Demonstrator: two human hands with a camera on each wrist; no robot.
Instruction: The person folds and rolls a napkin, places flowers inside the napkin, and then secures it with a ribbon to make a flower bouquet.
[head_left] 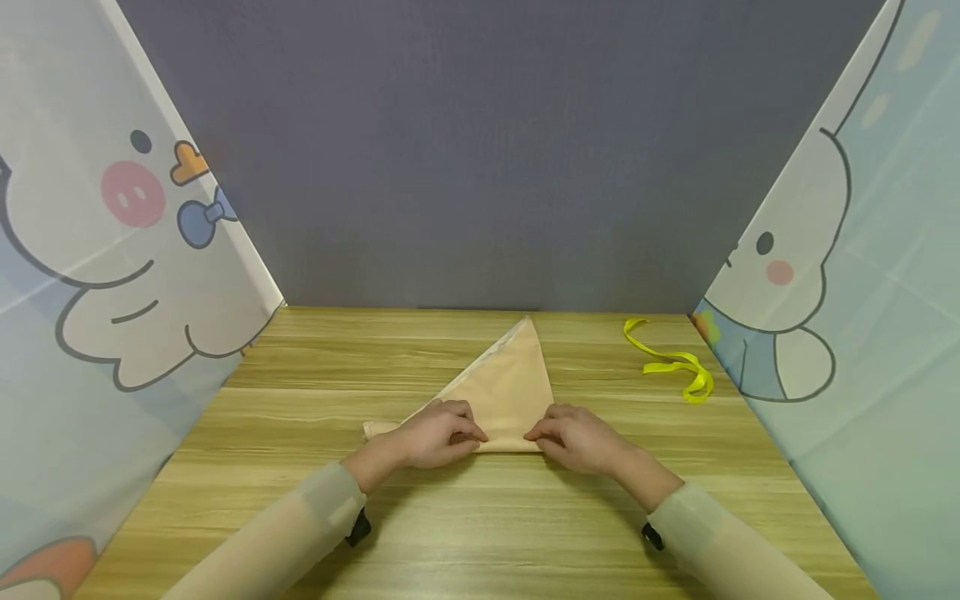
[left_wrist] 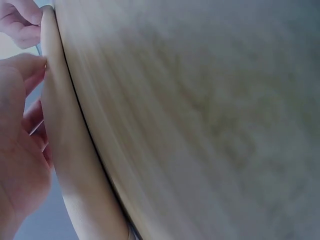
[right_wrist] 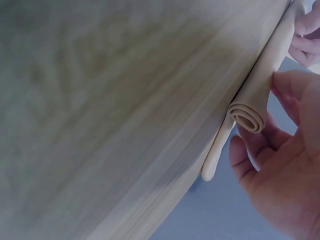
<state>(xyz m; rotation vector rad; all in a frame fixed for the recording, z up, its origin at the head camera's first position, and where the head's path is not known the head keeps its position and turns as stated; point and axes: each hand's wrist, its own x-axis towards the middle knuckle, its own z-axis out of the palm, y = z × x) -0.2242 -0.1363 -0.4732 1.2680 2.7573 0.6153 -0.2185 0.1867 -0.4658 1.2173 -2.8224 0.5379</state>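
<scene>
A peach-coloured cloth lies folded into a triangle, its point towards the back wall. Its near edge is rolled into a tube, and the right wrist view shows the spiral end of the roll. My left hand pinches this rolled edge from the left, thumb on the near side. At the other end my right hand holds the roll between thumb and fingers. Seen from the left wrist, the roll runs long past the left hand, whose fingers are partly hidden behind it.
A yellow ribbon lies loosely curled at the back right of the wooden table. A dark grey panel stands behind the table, and cartoon-printed sheets hang on both sides.
</scene>
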